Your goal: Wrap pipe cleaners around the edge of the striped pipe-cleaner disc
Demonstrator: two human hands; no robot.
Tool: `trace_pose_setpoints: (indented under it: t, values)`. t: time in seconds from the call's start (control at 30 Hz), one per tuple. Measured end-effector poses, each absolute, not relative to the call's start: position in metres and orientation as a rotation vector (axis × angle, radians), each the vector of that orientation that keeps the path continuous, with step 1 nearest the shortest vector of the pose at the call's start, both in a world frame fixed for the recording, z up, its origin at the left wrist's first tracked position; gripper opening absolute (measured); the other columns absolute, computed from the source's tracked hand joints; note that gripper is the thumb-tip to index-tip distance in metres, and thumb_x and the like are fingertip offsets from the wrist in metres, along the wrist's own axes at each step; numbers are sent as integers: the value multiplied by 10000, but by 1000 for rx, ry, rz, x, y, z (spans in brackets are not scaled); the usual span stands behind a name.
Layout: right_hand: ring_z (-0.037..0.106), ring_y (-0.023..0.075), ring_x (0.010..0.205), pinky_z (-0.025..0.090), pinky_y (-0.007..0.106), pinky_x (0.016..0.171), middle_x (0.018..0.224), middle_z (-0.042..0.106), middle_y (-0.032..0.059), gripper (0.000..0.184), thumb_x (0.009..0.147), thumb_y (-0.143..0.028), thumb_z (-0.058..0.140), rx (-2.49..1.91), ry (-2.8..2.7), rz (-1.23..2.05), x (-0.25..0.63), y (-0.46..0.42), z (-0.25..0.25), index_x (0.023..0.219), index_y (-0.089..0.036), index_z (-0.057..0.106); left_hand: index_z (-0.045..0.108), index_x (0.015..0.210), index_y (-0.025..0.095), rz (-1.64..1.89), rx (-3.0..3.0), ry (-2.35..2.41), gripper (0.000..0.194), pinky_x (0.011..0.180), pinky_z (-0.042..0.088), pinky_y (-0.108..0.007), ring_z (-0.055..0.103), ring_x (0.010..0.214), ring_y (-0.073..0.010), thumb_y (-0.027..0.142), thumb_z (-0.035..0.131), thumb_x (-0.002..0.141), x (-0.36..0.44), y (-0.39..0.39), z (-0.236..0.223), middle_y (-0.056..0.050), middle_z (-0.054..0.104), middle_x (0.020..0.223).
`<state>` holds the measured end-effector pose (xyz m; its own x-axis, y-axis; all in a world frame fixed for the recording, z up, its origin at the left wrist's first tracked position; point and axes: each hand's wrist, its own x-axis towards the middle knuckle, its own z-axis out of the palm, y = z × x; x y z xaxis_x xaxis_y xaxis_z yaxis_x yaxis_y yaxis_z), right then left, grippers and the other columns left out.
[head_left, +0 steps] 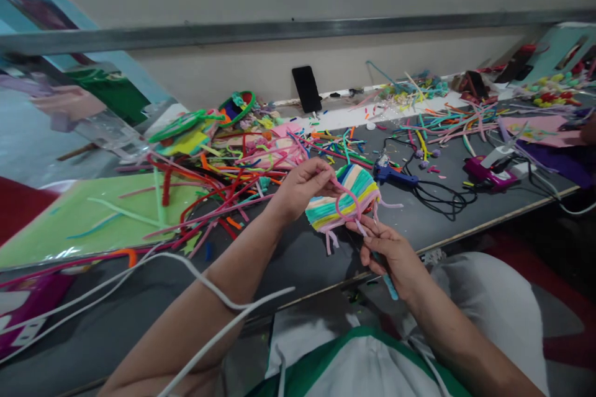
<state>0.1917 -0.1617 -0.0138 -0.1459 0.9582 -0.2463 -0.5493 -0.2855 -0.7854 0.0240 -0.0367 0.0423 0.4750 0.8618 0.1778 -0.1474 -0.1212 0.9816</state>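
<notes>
My left hand [302, 189] is closed, thumb and forefinger pinching one end of a pink pipe cleaner [357, 201]. The pipe cleaner bends into a loop, and its other end sits in the closed fingers of my right hand [386, 248]. A light blue stick-like piece [390, 286] pokes out below my right palm; what it belongs to is hidden. Just behind both hands, a fuzzy striped piece [344, 198] in teal, yellow, cream and pink rests on the table, with pink ends hanging from its lower corners. My fingers cover part of it.
A blue glue gun [395, 175] with a black cord lies to the right, near a magenta power strip [493, 172]. Loose pipe cleaners [223, 192] heap at the left by a green sheet [93, 214]. A phone [307, 90] leans at the back. A white cable [218, 298] crosses my left arm.
</notes>
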Motion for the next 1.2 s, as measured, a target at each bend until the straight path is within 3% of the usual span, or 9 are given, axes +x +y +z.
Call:
trace_pose_setpoints:
  t: [0.47, 0.73, 0.97, 1.2]
  values:
    - [550, 57, 442, 207, 138, 293, 1331, 524, 141, 473, 712, -195, 604, -899, -659, 1667, 191, -163, -12, 1181, -219, 548, 504, 823, 167, 941, 1339, 694, 230, 713, 569, -339, 697, 738, -183, 360, 622, 782, 23, -36, 41, -12, 665, 720]
    - [555, 62, 443, 211, 139, 288, 1296, 551, 151, 482, 704, -171, 603, -940, -622, 1620, 190, -164, -12, 1181, -214, 549, 496, 777, 163, 959, 1415, 812, 248, 606, 563, -298, 677, 594, -171, 347, 655, 730, 13, -28, 50, 3, 644, 607]
    - [544, 50, 431, 207, 138, 279, 1326, 525, 142, 505, 693, -190, 599, -1004, -685, 1666, 187, -163, -10, 1196, -217, 561, 567, 735, 142, 1046, 1622, 926, 170, 434, 406, -163, 516, 425, -69, 297, 629, 765, 7, -32, 59, 30, 557, 502]
    - [527, 60, 405, 211, 156, 280, 1211, 605, 136, 531, 672, -216, 599, -1065, -722, 1633, 185, -163, -8, 1201, -199, 561, 579, 771, 150, 1042, 1528, 849, 205, 397, 344, -169, 475, 423, -56, 335, 661, 741, 6, -29, 58, 46, 517, 547]
